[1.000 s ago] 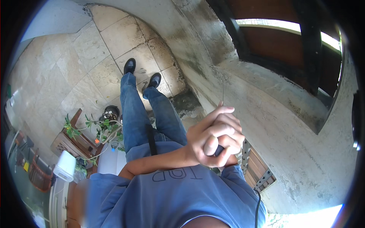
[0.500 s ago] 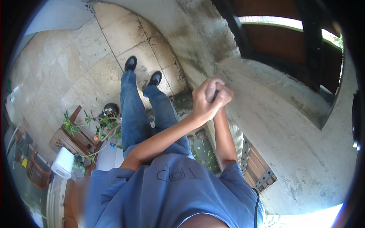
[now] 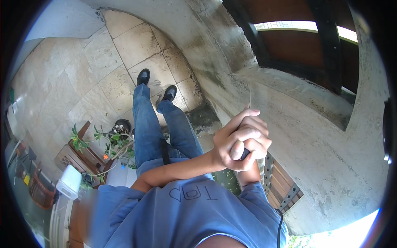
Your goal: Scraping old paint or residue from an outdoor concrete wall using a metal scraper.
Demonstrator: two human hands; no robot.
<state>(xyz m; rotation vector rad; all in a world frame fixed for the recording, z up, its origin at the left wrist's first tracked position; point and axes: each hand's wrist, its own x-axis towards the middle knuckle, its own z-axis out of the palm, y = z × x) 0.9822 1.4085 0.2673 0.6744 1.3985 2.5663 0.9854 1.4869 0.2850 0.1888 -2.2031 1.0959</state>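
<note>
My left hand and my right hand are clasped together in front of the wall, fingers overlapping. Both are closed around the dark handle of a tool, whose end shows between thumb and fingers. From the far side of the grip sticks a thin, straight metal shaft. Its tip lies against the wall in the picture; whether it touches cannot be told. Most of the handle is hidden by my fingers, so the tool's exact kind is unclear.
A stained plaster wall curves along the right, with a dark wooden slatted opening above a ledge. Potted plant, wooden chair and white plastic container stand at left on the tiled floor.
My clasped hands have come nearer to my body and slightly right, and turned. The thin shaft and the handle's end now show clearly; before, only a dark bit showed between the fingers.
</note>
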